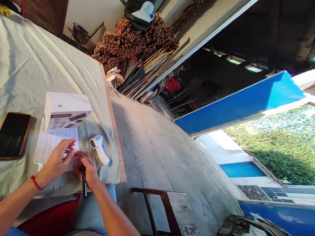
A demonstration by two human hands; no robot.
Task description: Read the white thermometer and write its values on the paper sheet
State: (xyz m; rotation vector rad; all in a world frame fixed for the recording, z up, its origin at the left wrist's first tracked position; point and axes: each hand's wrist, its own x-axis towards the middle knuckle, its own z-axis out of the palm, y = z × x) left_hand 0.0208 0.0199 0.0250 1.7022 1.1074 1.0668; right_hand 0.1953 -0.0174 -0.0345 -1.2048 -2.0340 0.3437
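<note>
My right hand [88,168] holds a black pen [83,181], which points back toward my lap. Just left of it, my left hand [59,158] hovers over a printed sheet of paper [47,144], its fingers slightly bent and apart with nothing visible in them. The fingertips of both hands are close together at the paper's right side. A white box [65,105] with brown lettering stands on the far part of the sheet. Beside my right hand lies a white infrared thermometer [101,150]. A dark-screened phone [10,135] rests to the left of the paper.
A cream cloth [25,68] with folds covers the table. At the far left corner is a yellow tape measure [3,9]. Stacked firewood [135,39] stands beyond the table's far end. A wooden bench [179,210] is on the concrete floor to the right.
</note>
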